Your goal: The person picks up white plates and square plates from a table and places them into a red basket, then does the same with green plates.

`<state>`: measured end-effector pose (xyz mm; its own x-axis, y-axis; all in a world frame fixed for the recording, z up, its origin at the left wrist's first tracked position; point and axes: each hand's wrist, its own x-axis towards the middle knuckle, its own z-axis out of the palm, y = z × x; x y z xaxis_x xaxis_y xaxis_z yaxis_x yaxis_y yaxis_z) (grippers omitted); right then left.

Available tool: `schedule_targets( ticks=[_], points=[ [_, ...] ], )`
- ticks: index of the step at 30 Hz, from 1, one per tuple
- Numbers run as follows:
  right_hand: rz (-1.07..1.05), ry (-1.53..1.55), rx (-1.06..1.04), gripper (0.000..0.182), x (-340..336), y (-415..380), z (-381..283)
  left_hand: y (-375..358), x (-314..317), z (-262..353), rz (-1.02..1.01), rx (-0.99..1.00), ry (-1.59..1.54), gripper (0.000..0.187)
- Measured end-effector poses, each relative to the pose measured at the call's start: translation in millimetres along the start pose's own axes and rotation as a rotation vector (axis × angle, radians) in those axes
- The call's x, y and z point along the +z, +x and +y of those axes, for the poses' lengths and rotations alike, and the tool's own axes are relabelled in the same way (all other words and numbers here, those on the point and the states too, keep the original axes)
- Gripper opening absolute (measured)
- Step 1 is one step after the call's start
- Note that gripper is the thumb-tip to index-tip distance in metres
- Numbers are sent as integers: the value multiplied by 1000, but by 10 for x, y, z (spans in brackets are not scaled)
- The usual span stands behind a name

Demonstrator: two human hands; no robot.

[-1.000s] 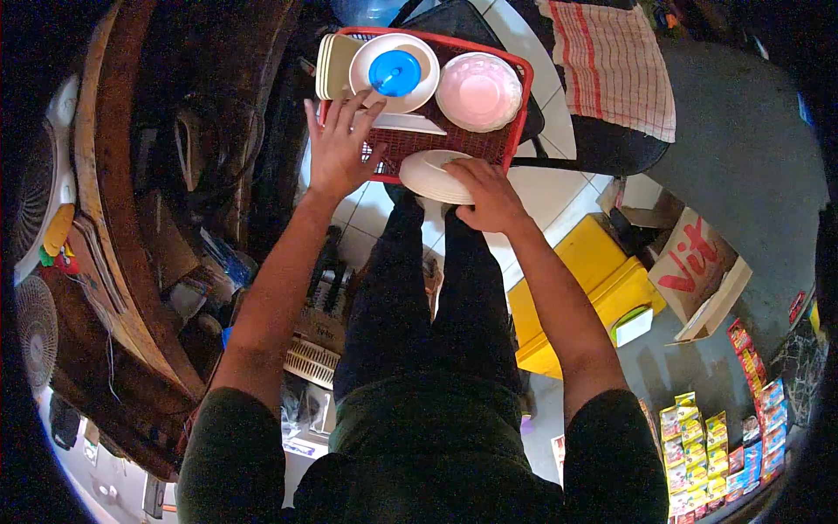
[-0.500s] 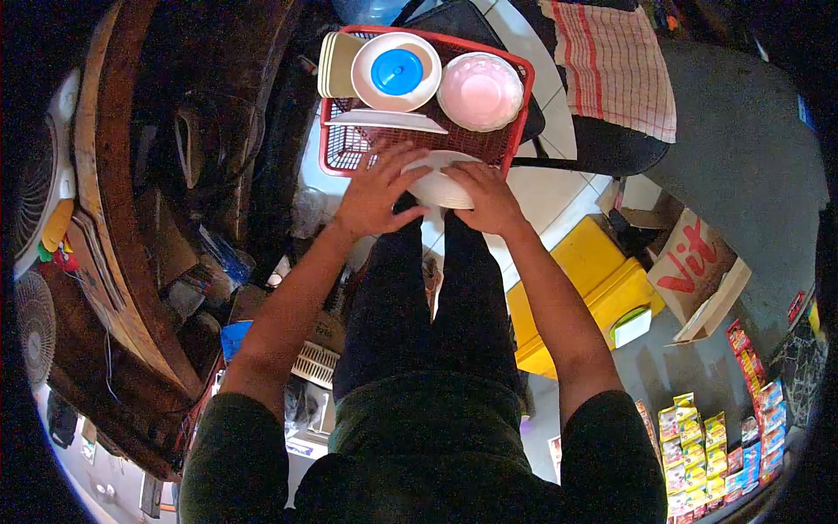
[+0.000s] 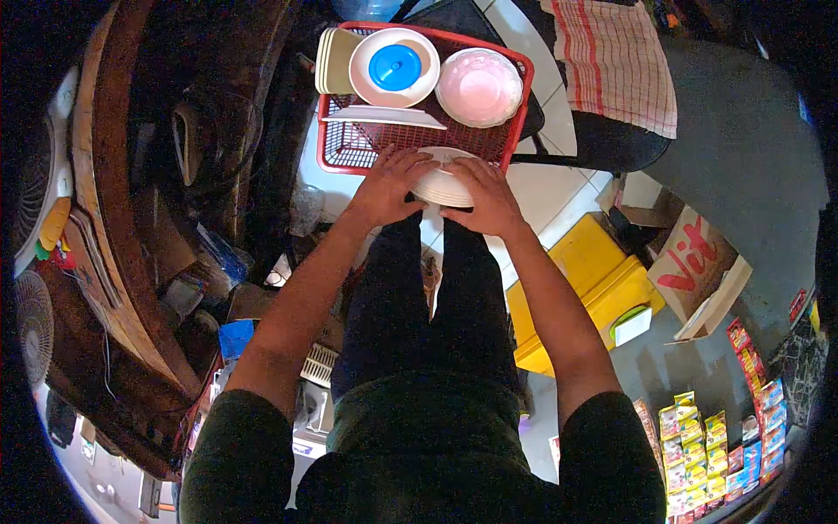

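A stack of white plates (image 3: 443,189) is held over my lap, against the near side of a red plastic basket (image 3: 513,131). My left hand (image 3: 388,188) is closed on the stack's left edge, fingers over the top and thumb low at the near side. On the right edge, my right hand (image 3: 484,196) grips the same stack with its fingers across the upper face. Inside the basket sit a white bowl (image 3: 360,70) with a blue lid (image 3: 394,67) in it, a pink scalloped bowl (image 3: 480,86), cream stacked containers (image 3: 333,61) and a white plate standing on edge (image 3: 384,116).
A red-striped cloth (image 3: 611,65) hangs over a dark seat at the upper right. Right of my legs are a yellow crate (image 3: 580,297) and a cardboard box (image 3: 698,275). Hanging sachets (image 3: 694,445) fill the lower right. A wooden edge (image 3: 131,218) and a fan (image 3: 35,327) are at left.
My left hand has moved in to the right and closed on the plates' edge; before, its fingers were spread beside them. The right hand stays on the stack.
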<state>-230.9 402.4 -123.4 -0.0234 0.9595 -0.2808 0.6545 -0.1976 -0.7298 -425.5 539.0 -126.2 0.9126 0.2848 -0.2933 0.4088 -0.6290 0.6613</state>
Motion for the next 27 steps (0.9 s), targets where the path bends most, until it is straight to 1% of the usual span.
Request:
schedule_targets(
  ticks=[3, 6, 10, 14, 16, 18, 19, 21, 22, 23, 24, 26, 27],
  points=[
    [25, 22, -15, 80, 2, -5, 5, 7, -19, 8, 3, 3, -16, 78],
    [35, -13, 9, 84, -8, -19, -20, 24, -34, 18, -47, -23, -26, 80],
    [12, -4, 48, 88, -36, -24, -35, 7, -6, -6, -16, 6, -28, 84],
    [87, 4, 54, 88, -47, -48, -23, -6, -26, 21, 43, 3, -18, 89],
    [108, 11, 53, 88, -55, -76, -24, -25, -91, 63, 46, -22, -35, 88],
    [161, 21, 71, 82, -62, -114, -19, -52, -117, 81, 51, -42, -51, 86],
    [165, 19, 71, 82, -44, -148, 7, -81, -106, 66, 46, -46, -52, 85],
    [72, 31, 85, 77, 3, -188, 69, -96, -90, 31, 46, -47, -43, 83],
    [77, 31, 80, 77, 36, -197, 84, -103, -74, 10, -4, -48, -85, 81],
    [82, 24, 77, 72, 70, -212, 104, -103, -54, -14, -53, -48, -127, 79],
    [85, 18, 76, 67, 68, -209, 98, -83, -41, -13, -51, -45, -123, 79],
    [95, 41, 74, 65, 74, -210, 110, -59, 25, 4, 5, -51, -112, 71],
    [102, 64, 69, 63, 89, -216, 116, -51, 39, -12, 0, -44, -171, 68]
  ],
)
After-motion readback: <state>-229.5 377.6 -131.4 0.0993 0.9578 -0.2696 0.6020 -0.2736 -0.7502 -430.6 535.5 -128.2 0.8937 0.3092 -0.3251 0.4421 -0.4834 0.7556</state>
